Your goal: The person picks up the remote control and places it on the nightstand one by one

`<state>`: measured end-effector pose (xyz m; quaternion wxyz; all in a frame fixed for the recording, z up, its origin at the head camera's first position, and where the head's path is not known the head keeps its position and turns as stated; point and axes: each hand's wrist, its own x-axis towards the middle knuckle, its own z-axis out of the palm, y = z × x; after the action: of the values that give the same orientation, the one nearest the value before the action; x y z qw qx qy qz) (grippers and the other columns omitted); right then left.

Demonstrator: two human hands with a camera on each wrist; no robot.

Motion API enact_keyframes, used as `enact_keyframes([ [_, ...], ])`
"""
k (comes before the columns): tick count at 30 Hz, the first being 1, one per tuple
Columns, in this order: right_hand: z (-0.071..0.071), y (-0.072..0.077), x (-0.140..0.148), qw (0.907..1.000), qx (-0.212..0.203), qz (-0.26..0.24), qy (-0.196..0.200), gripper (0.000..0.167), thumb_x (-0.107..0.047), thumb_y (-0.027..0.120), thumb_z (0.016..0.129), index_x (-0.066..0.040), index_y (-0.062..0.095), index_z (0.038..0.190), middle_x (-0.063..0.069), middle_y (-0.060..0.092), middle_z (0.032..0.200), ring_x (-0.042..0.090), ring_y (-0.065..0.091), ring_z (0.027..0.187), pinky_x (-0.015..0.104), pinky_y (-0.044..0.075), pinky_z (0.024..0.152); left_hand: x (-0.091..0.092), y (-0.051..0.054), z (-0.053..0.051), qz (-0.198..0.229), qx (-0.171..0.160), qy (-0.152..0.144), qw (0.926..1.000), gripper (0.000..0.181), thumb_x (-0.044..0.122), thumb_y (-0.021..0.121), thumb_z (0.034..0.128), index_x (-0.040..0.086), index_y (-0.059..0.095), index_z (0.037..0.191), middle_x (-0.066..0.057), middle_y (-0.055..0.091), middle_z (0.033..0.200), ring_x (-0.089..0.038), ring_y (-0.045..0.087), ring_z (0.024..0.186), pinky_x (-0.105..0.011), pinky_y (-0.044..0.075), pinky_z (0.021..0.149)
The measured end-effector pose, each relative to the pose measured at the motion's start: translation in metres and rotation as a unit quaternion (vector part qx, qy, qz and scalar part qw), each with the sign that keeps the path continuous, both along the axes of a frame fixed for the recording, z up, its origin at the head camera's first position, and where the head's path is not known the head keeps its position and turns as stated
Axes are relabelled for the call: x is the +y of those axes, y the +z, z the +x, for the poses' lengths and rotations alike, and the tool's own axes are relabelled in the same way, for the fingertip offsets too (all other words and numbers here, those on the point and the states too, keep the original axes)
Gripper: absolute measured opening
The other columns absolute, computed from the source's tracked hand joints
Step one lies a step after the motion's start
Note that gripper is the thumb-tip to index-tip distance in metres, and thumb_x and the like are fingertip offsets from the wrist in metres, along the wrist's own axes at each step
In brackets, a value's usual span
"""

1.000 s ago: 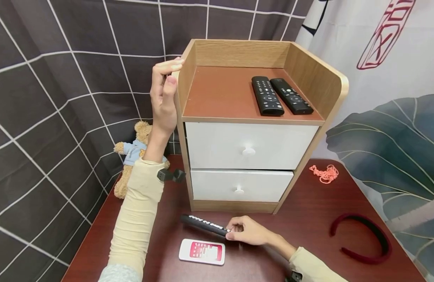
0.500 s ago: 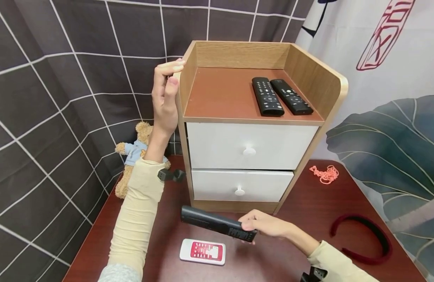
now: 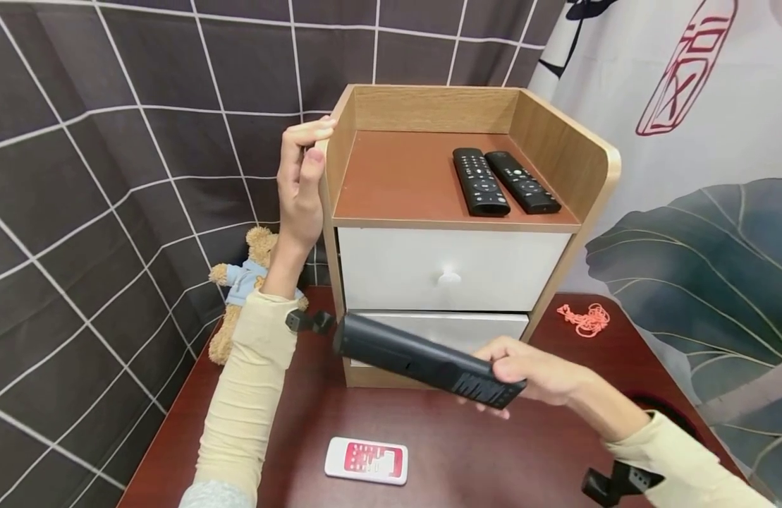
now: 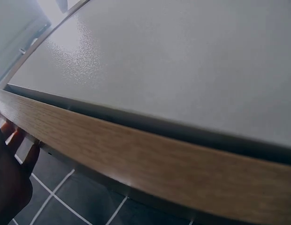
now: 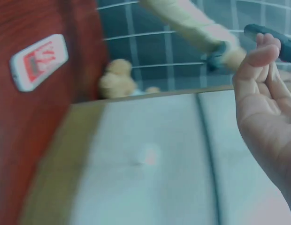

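My right hand [image 3: 543, 370] grips a black remote control [image 3: 406, 354] by one end, with its plain back towards the head camera. It is held raised, in front of the small cabinet's lower drawer [image 3: 429, 326]. In the right wrist view only the far end of that remote shows past the fingers. My left hand [image 3: 300, 201] touches the upper left side panel of the wooden cabinet [image 3: 435, 109], fingertips at its edge. Two black remotes, the left one [image 3: 481, 183] and the right one [image 3: 524, 182], lie side by side on the cabinet's top. A white-and-red remote [image 3: 367, 461] lies on the table.
The cabinet's white upper drawer [image 3: 397, 268] is closed. A teddy bear [image 3: 238, 300] in blue sits behind my left arm. Coral string [image 3: 584, 319] lies on the dark red table [image 3: 289, 423] at right. My right forearm partly hides a dark headband [image 3: 666, 409].
My right hand has lifted the black remote from the table, upwards and to the right, turning its back into view. My left hand stays at the cabinet's side.
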<state>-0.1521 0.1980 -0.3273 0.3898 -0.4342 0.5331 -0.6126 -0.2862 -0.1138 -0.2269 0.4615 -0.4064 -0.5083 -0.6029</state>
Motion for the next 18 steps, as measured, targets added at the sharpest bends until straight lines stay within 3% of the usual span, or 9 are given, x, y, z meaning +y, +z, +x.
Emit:
enact_keyframes([
  [5,-0.004,0.048,0.008,0.9968,0.068,-0.014,-0.040,0.043,-0.035,0.044,0.100,-0.005,0.067,0.122,0.001,0.074,0.104,0.018,0.056,0.058,0.031,0.051,0.042,0.001,0.000,0.001,0.005,0.002,-0.004,1.0000,0.036,0.013,0.041,0.0922,-0.016,0.053,0.110,-0.025,0.058,0.120,-0.043,0.050,0.128,-0.046,0.036,0.120],
  [8,-0.006,0.081,0.009,0.9901,0.108,0.006,-0.090,0.044,-0.032,0.039,0.100,-0.003,0.066,0.120,0.002,0.073,0.099,0.021,0.054,0.055,0.035,0.050,0.041,0.001,0.001,0.001,0.008,0.001,-0.007,0.9999,0.035,0.011,0.041,0.0917,-0.016,0.053,0.110,-0.022,0.059,0.120,-0.039,0.051,0.128,-0.046,0.035,0.120],
  [10,-0.008,0.104,0.008,0.9841,0.114,0.028,-0.134,0.045,-0.032,0.037,0.100,-0.004,0.065,0.121,0.004,0.072,0.098,0.017,0.058,0.058,0.034,0.052,0.043,0.001,0.001,0.001,0.010,0.001,-0.010,0.9999,0.035,0.011,0.041,0.0914,-0.017,0.053,0.110,-0.019,0.060,0.120,-0.037,0.052,0.128,-0.046,0.035,0.120],
  [14,-0.014,0.147,0.001,0.9613,0.093,0.052,-0.254,0.044,-0.034,0.036,0.101,-0.006,0.056,0.127,0.010,0.071,0.103,0.015,0.060,0.065,0.034,0.050,0.044,0.001,0.000,0.001,0.011,0.002,-0.014,0.9999,0.035,0.012,0.042,0.0913,-0.017,0.053,0.109,-0.014,0.062,0.119,-0.036,0.052,0.128,-0.046,0.036,0.119],
  [18,-0.026,0.183,-0.014,0.9331,0.056,0.053,-0.351,0.041,-0.032,0.042,0.101,-0.003,0.050,0.129,0.017,0.070,0.104,0.017,0.060,0.063,0.034,0.049,0.044,0.001,0.000,0.001,0.005,0.007,-0.010,0.9999,0.036,0.014,0.043,0.0919,-0.017,0.053,0.109,-0.018,0.061,0.119,-0.039,0.052,0.126,-0.046,0.037,0.118],
])
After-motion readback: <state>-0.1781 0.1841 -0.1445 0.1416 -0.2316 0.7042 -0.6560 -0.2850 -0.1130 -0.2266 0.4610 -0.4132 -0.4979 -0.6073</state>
